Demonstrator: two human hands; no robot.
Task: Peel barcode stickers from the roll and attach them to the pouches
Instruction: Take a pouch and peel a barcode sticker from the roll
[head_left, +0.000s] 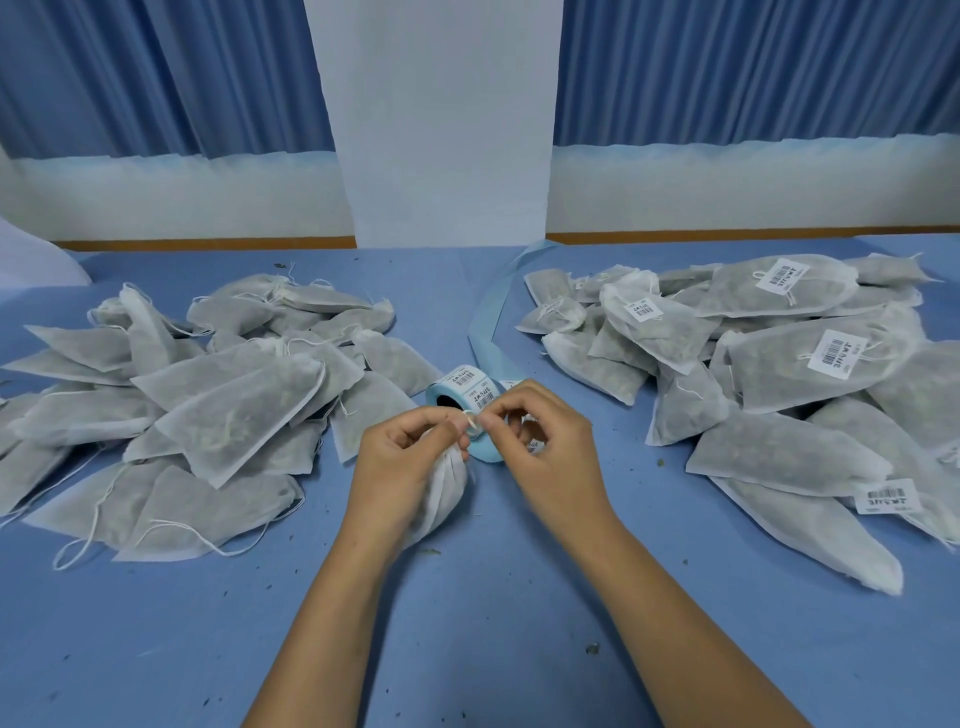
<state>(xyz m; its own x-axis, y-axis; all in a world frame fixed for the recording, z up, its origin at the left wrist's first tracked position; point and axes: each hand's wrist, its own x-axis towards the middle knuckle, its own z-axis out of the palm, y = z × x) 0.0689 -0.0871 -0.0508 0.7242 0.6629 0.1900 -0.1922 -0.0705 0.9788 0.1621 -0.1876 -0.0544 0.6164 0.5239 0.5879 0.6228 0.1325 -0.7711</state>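
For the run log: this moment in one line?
left hand grips pouch | right hand pinches drawstring | sticker roll behind hands | labelled pouches right

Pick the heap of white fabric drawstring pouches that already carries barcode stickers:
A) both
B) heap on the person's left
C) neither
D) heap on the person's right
D: white barcode stickers show on several pouches in the right heap; no pouch in the left heap shows one.
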